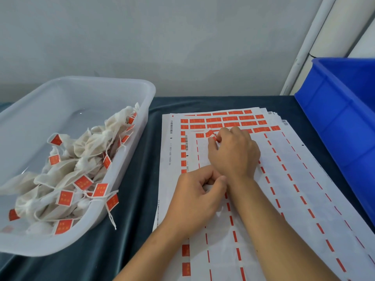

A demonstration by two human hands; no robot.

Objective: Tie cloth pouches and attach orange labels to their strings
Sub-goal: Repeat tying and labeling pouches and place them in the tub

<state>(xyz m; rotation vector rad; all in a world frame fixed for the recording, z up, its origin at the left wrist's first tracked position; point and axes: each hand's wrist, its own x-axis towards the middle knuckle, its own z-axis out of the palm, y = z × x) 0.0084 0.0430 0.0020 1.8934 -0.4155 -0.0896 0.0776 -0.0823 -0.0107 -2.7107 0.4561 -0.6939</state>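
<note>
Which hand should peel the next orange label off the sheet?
Right. The right hand already has its fingers pinching an orange label at the sheet's remaining rows. The left hand sits nearer, curled around something white.

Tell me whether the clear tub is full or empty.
Partly full: the clear plastic tub holds tied cloth pouches heaped at its near-right side; its far-left floor shows bare.

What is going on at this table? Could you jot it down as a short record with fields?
Surface: dark cloth
Left side: clear tub holding tied cloth pouches with orange labels
Middle: label sheets, mostly peeled, orange labels left in the far rows
Right side: blue bin
Right hand: pinching an orange label at the sheet
Left hand: fingers curled round something white, mostly hidden
</note>
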